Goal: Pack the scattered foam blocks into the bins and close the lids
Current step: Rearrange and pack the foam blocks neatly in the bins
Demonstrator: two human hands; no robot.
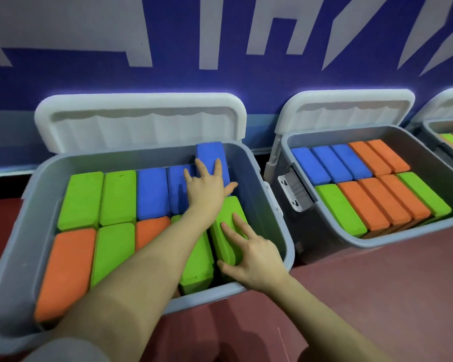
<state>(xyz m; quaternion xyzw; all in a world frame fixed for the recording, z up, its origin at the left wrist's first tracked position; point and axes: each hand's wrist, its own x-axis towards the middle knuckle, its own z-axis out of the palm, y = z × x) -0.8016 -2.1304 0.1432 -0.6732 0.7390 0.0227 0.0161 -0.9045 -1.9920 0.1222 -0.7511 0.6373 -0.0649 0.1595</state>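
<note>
Left hand (207, 189) presses blue block (211, 159), grip spread; right hand (251, 253) spread on green block (229, 226).

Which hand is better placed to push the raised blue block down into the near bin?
Probably the left hand: its straight fingers already lie on the tilted blue foam block at the near bin's far right. The right hand presses the green foam block nearer the front.
</note>
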